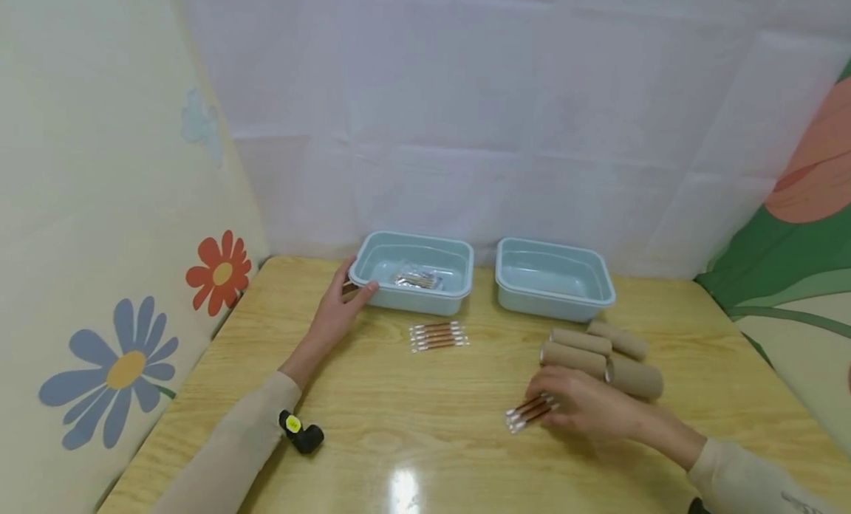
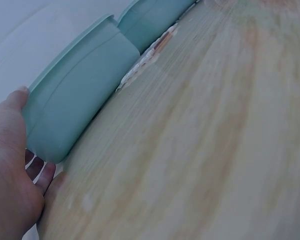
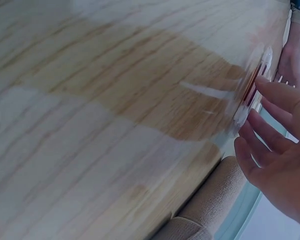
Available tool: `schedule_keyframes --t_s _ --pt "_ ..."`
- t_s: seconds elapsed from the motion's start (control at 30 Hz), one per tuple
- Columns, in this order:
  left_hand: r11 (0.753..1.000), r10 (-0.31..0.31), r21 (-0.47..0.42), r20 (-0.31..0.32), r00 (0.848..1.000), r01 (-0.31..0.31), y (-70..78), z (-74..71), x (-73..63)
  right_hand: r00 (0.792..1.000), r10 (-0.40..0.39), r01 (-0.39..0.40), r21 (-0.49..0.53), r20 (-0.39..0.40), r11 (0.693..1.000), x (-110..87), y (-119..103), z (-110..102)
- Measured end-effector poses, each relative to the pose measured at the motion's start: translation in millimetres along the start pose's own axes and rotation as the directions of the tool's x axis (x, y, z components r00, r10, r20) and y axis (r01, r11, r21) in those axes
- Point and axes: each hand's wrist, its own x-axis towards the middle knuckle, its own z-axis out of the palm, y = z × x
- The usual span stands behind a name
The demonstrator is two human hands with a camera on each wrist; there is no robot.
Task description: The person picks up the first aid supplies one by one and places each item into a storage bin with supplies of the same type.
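At the left end of a pale blue plastic tub, my left hand grips the corner, thumb at the rim and fingers round the side. The left wrist view shows that hand curled about the tub's end wall. My right hand pinches a clear packet of cotton swabs with reddish-brown sticks, low over the table. Thumb and fingertips hold the packet by its edge in the right wrist view. A similar swab packet lies flat before the left tub.
Inside the left tub is a clear packet of paler-stick swabs. A second blue tub stands to its right. Several cardboard tubes lie in front of that tub, just behind my right hand. White cloth hangs behind the wooden table.
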Motion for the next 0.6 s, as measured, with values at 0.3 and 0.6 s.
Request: schedule_keyframes --t_s 0.3,0.6 --pt "1.0 -0.008 -0.007 0.023 1.0 0.008 18.7 -1.3 -6.6 1.0 -0.013 0.013 -0.049 0.005 0.999 1.1 1 1" --pt "1.0 -0.021 -0.022 0.043 0.999 0.022 45.0 -2.9 -16.2 1.0 -0.004 0.004 -0.046 0.005 0.999 3.4 2 2"
